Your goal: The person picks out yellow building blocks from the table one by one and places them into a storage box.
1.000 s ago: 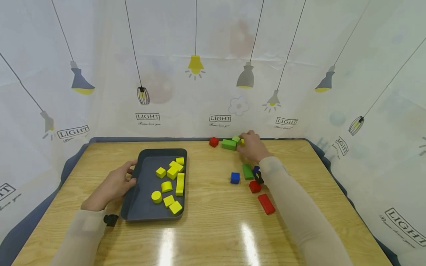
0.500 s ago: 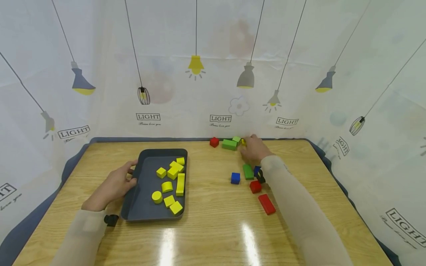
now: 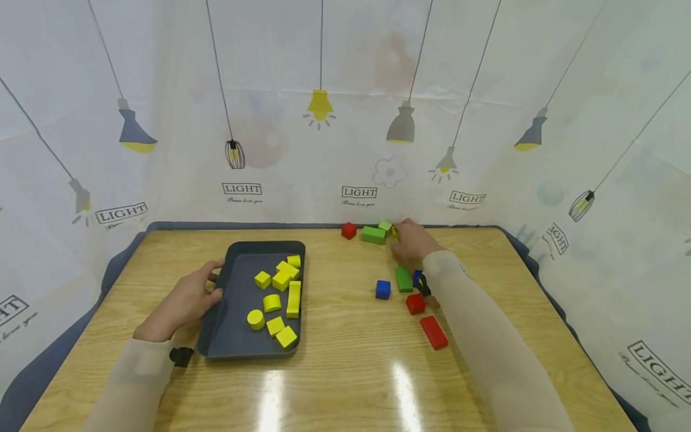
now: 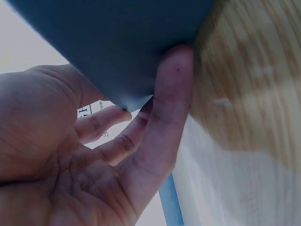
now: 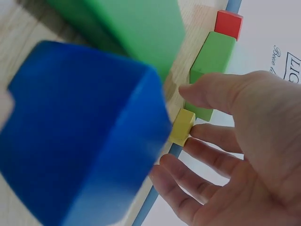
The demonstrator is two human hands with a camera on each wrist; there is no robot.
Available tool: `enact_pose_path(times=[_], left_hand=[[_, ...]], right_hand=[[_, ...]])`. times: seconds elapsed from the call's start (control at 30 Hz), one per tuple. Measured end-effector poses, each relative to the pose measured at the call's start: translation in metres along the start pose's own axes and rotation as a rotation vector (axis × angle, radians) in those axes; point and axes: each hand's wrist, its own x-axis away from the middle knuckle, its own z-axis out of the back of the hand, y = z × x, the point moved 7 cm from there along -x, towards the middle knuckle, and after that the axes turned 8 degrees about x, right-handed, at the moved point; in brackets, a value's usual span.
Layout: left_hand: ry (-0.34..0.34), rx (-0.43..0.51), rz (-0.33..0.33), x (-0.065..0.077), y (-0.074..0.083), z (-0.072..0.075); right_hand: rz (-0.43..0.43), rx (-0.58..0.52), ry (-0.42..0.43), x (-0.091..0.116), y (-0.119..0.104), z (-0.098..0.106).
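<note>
My left hand (image 3: 180,303) holds the left wall of a dark grey tray (image 3: 213,336). In the left wrist view a finger (image 4: 175,80) presses the tray's outer side and the thumb goes behind its rim. Several yellow blocks (image 3: 272,303) lie in the tray. At the table's far edge my right hand (image 3: 414,241) reaches to a yellow block (image 5: 182,127). Its fingertips touch that block, while the thumb stands apart, in front of a long green block (image 5: 214,54). A lighter green block (image 3: 385,226) and a red block (image 3: 348,231) lie just left.
Nearer me, under and beside the right forearm, lie a blue cube (image 3: 382,290), a green block (image 3: 403,279), another blue block (image 5: 84,127), a red block (image 3: 415,303) and a long red block (image 3: 434,332). A printed curtain (image 3: 291,198) hangs behind the table.
My right hand has shifted slightly right and dipped at the far yellow block, its fingers coming closer to it. The left hand and tray stay put; the head view has drifted slightly.
</note>
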Motion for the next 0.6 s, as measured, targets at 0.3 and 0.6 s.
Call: enact_pose_path(times=[0.3, 0.6], left_hand=[[-0.001, 0.002, 0.007, -0.0013, 0.0002, 0.0004], [-0.013, 0.009, 0.019, -0.0015, 0.0001, -0.0017]], right_hand=[[-0.002, 0.019, -0.017, -0.0038, 0.0008, 0.0024], [0.046, 0.007, -0.007, -0.0032, 0.0007, 0.0034]])
